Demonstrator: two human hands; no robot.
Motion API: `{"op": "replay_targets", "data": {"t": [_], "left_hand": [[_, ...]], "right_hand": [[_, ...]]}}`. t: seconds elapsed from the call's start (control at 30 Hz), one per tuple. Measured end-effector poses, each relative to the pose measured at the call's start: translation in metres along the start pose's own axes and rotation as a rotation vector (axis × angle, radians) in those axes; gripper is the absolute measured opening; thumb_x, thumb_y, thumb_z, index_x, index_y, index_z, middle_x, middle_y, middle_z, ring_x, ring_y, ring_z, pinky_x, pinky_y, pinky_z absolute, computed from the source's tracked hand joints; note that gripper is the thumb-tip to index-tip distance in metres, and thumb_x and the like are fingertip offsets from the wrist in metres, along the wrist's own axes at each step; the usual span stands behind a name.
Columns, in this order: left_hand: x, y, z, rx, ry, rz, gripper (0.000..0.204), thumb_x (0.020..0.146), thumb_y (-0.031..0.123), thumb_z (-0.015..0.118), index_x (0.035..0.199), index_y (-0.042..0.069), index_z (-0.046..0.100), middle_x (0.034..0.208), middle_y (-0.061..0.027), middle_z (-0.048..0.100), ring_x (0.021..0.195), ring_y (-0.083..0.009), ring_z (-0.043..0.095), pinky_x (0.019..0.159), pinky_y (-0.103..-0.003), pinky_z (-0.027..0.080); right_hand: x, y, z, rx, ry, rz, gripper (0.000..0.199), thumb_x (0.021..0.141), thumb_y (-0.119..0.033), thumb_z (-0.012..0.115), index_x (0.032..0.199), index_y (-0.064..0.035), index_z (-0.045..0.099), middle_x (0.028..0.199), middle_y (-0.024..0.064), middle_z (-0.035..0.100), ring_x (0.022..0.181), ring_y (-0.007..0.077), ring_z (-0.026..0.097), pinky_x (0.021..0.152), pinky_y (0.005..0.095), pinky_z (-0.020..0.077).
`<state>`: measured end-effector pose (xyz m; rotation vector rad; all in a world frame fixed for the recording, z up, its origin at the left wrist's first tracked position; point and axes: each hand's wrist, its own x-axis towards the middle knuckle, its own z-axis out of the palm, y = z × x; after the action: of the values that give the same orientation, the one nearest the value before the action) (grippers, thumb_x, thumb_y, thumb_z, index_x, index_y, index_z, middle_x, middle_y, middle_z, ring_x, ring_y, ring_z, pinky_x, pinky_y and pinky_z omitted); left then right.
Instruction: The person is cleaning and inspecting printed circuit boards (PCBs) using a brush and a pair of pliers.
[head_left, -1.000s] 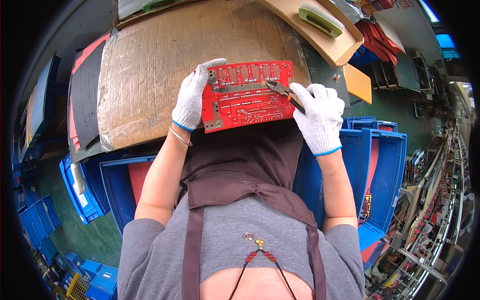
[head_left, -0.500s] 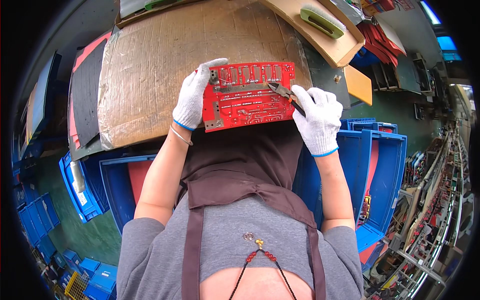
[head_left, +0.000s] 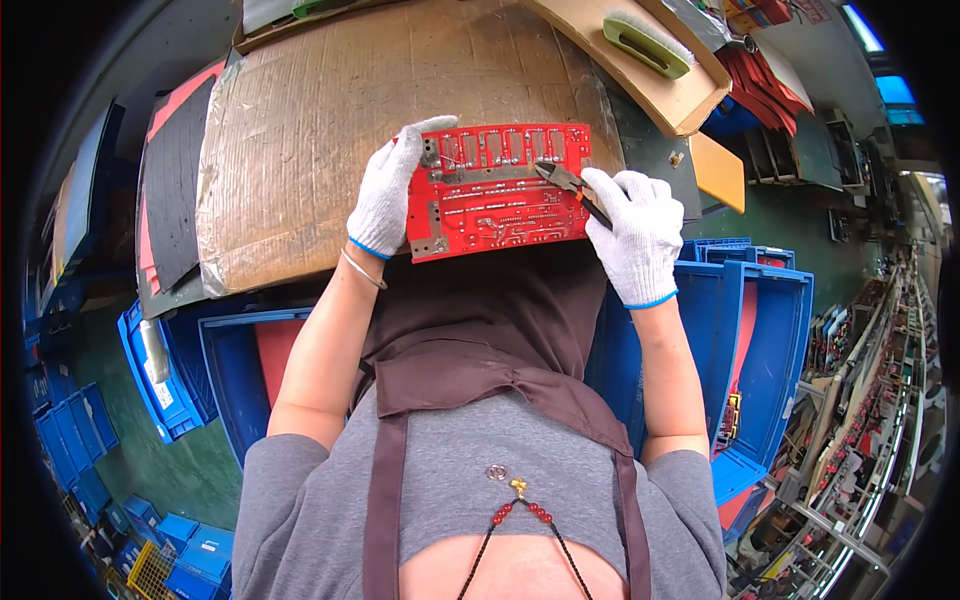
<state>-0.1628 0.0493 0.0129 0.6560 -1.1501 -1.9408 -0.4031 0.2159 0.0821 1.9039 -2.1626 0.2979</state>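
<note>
A red circuit board (head_left: pixel 495 195) lies solder side up at the near edge of a cardboard-covered bench (head_left: pixel 300 150). My left hand (head_left: pixel 388 190), in a white knit glove, grips the board's left edge. My right hand (head_left: pixel 635 232), also gloved, holds small cutting pliers (head_left: pixel 565 182) whose jaws rest on the board's upper right part. A brown apron covers my lap below the board.
Blue plastic crates stand on the left (head_left: pixel 165 370) and right (head_left: pixel 755 330) of my legs. A green-handled brush (head_left: pixel 645 42) lies on a tan board at the back right. Black and red sheets (head_left: pixel 175 180) sit left of the cardboard. Racks of parts line the right side.
The board and both hands have stayed nearly in place; the pliers' tip has shifted slightly along the board's upper right part.
</note>
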Motion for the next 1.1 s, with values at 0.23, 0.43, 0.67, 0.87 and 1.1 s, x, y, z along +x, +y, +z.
{"op": "replay_targets", "data": {"t": [0.23,0.43,0.67,0.87,1.1], "left_hand": [[0.001,-0.002,-0.002,-0.001,-0.001,0.000,0.050,0.114,0.037,0.046,0.139,-0.002,0.063,0.130,-0.0104,0.070,0.119,-0.0161,0.065,0.108,-0.034,0.049],[0.000,-0.001,-0.001,-0.004,0.005,-0.010,0.051,0.114,0.039,0.045,0.139,-0.002,0.063,0.130,-0.0107,0.070,0.118,-0.0163,0.065,0.106,-0.034,0.050],[0.003,-0.002,0.001,-0.021,0.014,-0.047,0.055,0.115,0.042,0.041,0.140,-0.002,0.062,0.130,-0.0132,0.070,0.116,-0.0191,0.067,0.105,-0.036,0.053],[0.001,0.001,-0.002,-0.068,0.035,-0.088,0.060,0.114,0.046,0.040,0.145,-0.003,0.056,0.131,-0.0172,0.069,0.117,-0.0244,0.069,0.103,-0.040,0.057],[0.002,-0.001,0.005,-0.111,0.021,-0.091,0.063,0.113,0.049,0.040,0.148,-0.002,0.052,0.136,-0.0203,0.066,0.122,-0.0288,0.068,0.105,-0.044,0.057]], "right_hand": [[-0.010,0.002,0.015,0.033,0.176,-0.062,0.058,0.069,-0.013,0.084,0.126,-0.0214,0.074,0.107,0.0022,0.065,0.103,0.0252,0.061,0.089,0.0396,0.0434],[-0.017,0.007,0.026,0.089,0.330,-0.077,0.065,0.062,-0.016,0.088,0.124,-0.0260,0.074,0.105,-0.0005,0.063,0.101,0.0239,0.061,0.089,0.0412,0.0460],[-0.052,0.034,0.014,0.072,0.394,0.271,0.058,0.071,0.001,0.082,0.126,-0.0164,0.075,0.110,0.0091,0.068,0.106,0.0296,0.062,0.096,0.0413,0.0508],[-0.102,0.068,0.010,-0.059,0.087,0.586,0.056,0.077,-0.014,0.081,0.130,-0.0240,0.071,0.117,0.0073,0.066,0.110,0.0309,0.060,0.096,0.0440,0.0521],[-0.101,0.079,0.006,-0.296,-0.129,0.577,0.056,0.078,-0.025,0.081,0.132,-0.0268,0.068,0.113,0.0056,0.063,0.104,0.0295,0.060,0.086,0.0453,0.0507]]}}
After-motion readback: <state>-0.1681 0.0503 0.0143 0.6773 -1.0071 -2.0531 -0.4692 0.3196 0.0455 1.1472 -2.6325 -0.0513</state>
